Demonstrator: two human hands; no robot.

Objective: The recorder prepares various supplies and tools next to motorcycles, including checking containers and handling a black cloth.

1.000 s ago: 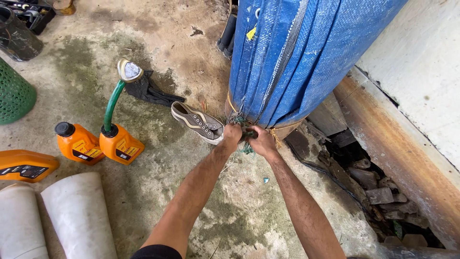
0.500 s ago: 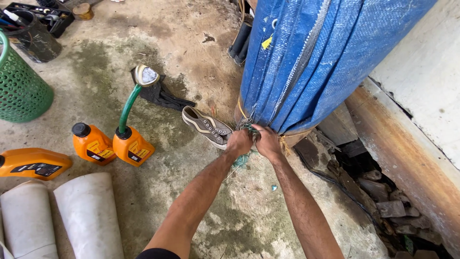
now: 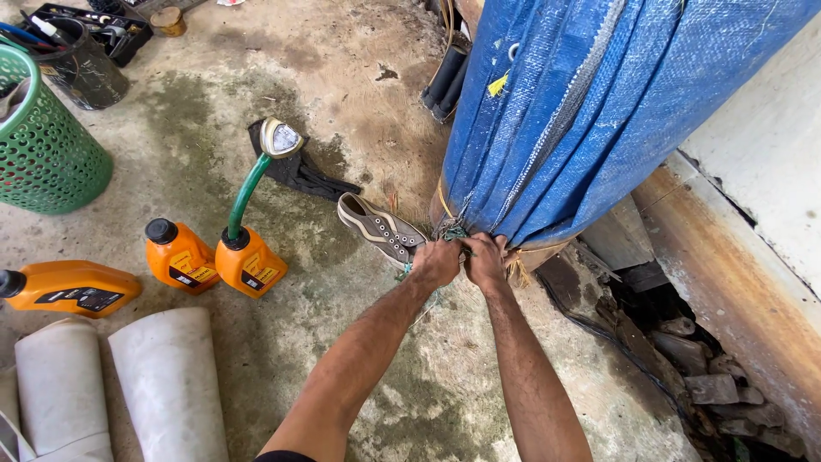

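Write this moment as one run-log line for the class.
left hand: gripping green cord | right hand: gripping same cord | place: foot of blue tarp | nearby: grey shoe, orange bottles

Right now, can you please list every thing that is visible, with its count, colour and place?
blue tarp: one, blue, gathered upright at upper right
green cord: one, green, at the tarp's lower edge
shoe: one, grey, on the floor left of the tarp
orange bottles: three, orange, left floor; one lying down, one fitted with a green spout
green basket: one, green, far left
white pipes: at least two, white, lower left
black cloth: one, black, behind the spout
rubble: brown, lower right
left hand: grip closed on the green cord
right hand: grip closed at the tarp's edge
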